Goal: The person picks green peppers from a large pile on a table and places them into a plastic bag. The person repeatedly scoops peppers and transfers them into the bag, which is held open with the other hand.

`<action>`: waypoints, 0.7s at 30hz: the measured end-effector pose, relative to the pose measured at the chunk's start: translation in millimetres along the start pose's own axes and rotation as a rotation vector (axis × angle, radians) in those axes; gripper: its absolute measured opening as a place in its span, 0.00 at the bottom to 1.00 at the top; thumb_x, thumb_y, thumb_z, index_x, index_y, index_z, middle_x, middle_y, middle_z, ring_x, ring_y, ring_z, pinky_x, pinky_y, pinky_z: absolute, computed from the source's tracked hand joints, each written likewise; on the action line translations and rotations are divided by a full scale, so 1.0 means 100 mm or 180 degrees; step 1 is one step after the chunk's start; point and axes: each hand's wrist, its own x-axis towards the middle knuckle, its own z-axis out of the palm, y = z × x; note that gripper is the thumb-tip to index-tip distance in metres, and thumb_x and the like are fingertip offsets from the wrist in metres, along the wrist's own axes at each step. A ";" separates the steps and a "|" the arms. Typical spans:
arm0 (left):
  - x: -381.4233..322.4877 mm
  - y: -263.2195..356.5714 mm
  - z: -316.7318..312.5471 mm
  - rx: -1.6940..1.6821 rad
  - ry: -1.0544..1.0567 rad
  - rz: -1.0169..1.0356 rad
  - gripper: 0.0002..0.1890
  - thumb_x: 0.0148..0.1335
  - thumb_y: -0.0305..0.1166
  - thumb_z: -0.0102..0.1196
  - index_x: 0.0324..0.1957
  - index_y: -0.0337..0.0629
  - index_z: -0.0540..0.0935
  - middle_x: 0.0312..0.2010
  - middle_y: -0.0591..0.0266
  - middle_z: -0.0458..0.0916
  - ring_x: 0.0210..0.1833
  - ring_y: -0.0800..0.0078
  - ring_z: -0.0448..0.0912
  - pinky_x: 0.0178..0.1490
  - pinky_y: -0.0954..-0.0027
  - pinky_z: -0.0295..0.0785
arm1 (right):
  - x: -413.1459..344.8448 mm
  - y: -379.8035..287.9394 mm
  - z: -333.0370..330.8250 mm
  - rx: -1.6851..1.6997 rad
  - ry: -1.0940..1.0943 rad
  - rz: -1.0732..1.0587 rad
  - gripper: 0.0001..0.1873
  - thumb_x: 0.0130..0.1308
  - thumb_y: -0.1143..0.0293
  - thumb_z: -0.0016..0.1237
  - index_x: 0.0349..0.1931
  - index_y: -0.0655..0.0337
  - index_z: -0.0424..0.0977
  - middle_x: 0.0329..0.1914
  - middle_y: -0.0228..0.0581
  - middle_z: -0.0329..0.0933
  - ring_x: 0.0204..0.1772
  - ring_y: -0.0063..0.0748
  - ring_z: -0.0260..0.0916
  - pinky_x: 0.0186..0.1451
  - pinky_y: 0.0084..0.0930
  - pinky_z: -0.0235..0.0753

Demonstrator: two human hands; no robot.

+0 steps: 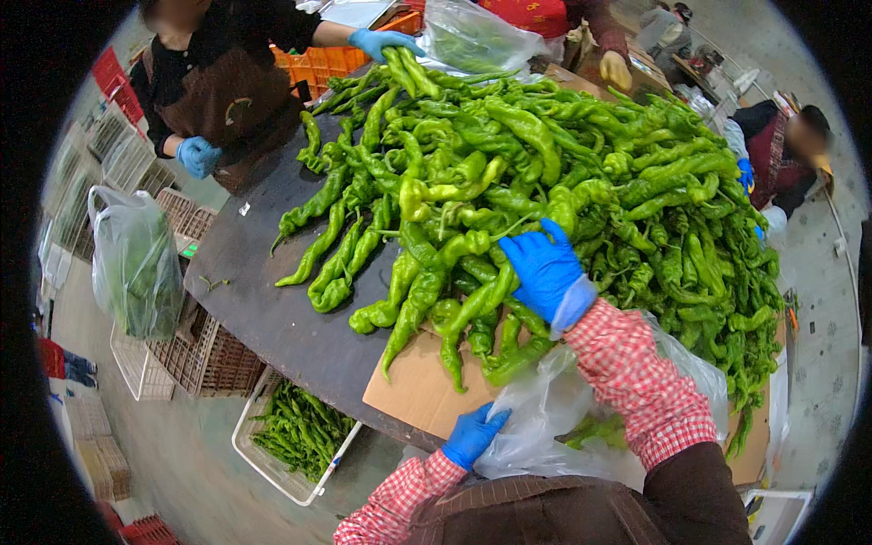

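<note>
A large heap of long green peppers (524, 136) covers much of the dark tabletop (272, 286) before me. My right hand (548, 272), in a blue glove, rests on the near side of the heap. Its fingertips are partly hidden among the peppers, so a grip does not show. In my blue-gloved left hand (475, 434) is the rim of a clear plastic bag (538, 422), pinched close to my apron. Some green shows inside the bag, under my right forearm. Beneath the nearest peppers lies a flat cardboard sheet (415, 388).
Across the table a co-worker's gloved hand (385, 44) holds peppers. A white crate (293, 487) of thin green peppers sits below the left edge. Farther left, a filled plastic bag (136, 266) stands over brown crates (211, 361). Another co-worker (776, 150) is at the right.
</note>
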 end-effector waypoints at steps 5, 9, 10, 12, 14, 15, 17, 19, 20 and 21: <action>0.05 -0.02 0.02 -0.0032 0.0032 -0.0062 0.20 0.54 0.39 0.49 0.44 0.34 0.72 0.34 0.61 0.77 0.34 0.80 0.72 0.38 0.76 0.68 | 0.09 0.10 0.08 0.0033 -0.1123 0.0398 0.25 0.44 0.71 0.44 0.48 0.54 0.62 0.29 0.36 0.71 0.34 0.34 0.69 0.51 0.34 0.59; 0.07 -0.07 0.04 -0.0156 0.0355 0.0204 0.19 0.54 0.40 0.50 0.43 0.35 0.73 0.33 0.59 0.77 0.35 0.78 0.73 0.40 0.75 0.67 | 0.00 0.33 -0.42 0.0433 -0.0704 0.0066 0.25 0.40 0.63 0.53 0.44 0.48 0.66 0.25 0.41 0.73 0.29 0.42 0.70 0.37 0.34 0.69; 0.06 -0.09 0.04 -0.0287 0.0393 0.0138 0.19 0.54 0.39 0.50 0.43 0.34 0.73 0.34 0.60 0.77 0.35 0.79 0.72 0.40 0.75 0.67 | -0.07 0.45 -0.59 0.0763 -0.0595 0.0015 0.25 0.39 0.58 0.55 0.43 0.46 0.67 0.27 0.43 0.73 0.29 0.44 0.71 0.33 0.35 0.71; 0.07 -0.13 0.05 -0.0539 0.0435 0.0086 0.19 0.54 0.38 0.50 0.43 0.33 0.73 0.34 0.62 0.77 0.35 0.79 0.71 0.41 0.76 0.66 | -0.23 0.70 -0.85 0.1611 -0.0566 0.0187 0.28 0.39 0.58 0.57 0.44 0.54 0.67 0.34 0.43 0.72 0.36 0.39 0.71 0.41 0.30 0.69; 0.08 -0.16 0.05 -0.0526 0.0488 0.0287 0.18 0.54 0.37 0.50 0.42 0.32 0.73 0.35 0.63 0.76 0.36 0.80 0.71 0.41 0.77 0.66 | -0.46 0.95 -1.00 0.2874 -0.0282 0.0539 0.26 0.42 0.63 0.57 0.43 0.59 0.67 0.39 0.39 0.72 0.42 0.35 0.70 0.45 0.29 0.68; 0.09 -0.18 0.04 -0.0549 0.0494 0.0444 0.18 0.54 0.36 0.50 0.42 0.31 0.73 0.35 0.63 0.76 0.36 0.80 0.70 0.41 0.77 0.66 | -0.60 1.05 -1.04 0.3713 -0.0186 0.0964 0.23 0.45 0.66 0.56 0.43 0.60 0.67 0.40 0.36 0.71 0.43 0.33 0.69 0.46 0.27 0.67; 0.11 -0.19 0.03 -0.0608 0.0505 0.0459 0.19 0.54 0.35 0.50 0.43 0.30 0.72 0.36 0.62 0.75 0.37 0.79 0.70 0.42 0.77 0.65 | -0.90 1.24 -1.13 0.5334 0.0336 0.1020 0.26 0.49 0.76 0.49 0.51 0.63 0.60 0.46 0.43 0.67 0.47 0.35 0.67 0.49 0.26 0.67; 0.12 -0.18 0.01 -0.0724 0.0571 0.0376 0.19 0.54 0.34 0.50 0.44 0.29 0.71 0.38 0.61 0.75 0.37 0.78 0.71 0.42 0.77 0.65 | -1.16 1.31 -1.16 0.5923 0.1064 0.1062 0.28 0.52 0.75 0.46 0.54 0.62 0.54 0.50 0.47 0.64 0.49 0.36 0.65 0.49 0.27 0.67; 0.12 -0.17 0.00 -0.0797 0.0538 0.0373 0.19 0.54 0.34 0.49 0.44 0.29 0.71 0.38 0.61 0.74 0.37 0.77 0.71 0.42 0.77 0.66 | -1.28 1.33 -1.20 0.6210 0.1167 0.1032 0.28 0.52 0.73 0.45 0.55 0.62 0.54 0.50 0.47 0.64 0.50 0.37 0.65 0.49 0.28 0.67; 0.12 -0.15 -0.01 -0.0904 0.0537 0.0394 0.19 0.55 0.34 0.49 0.44 0.29 0.71 0.38 0.61 0.74 0.37 0.77 0.71 0.42 0.76 0.66 | -1.41 1.34 -1.23 0.6505 0.1251 0.0836 0.28 0.53 0.72 0.44 0.55 0.61 0.53 0.51 0.48 0.63 0.51 0.37 0.64 0.50 0.28 0.67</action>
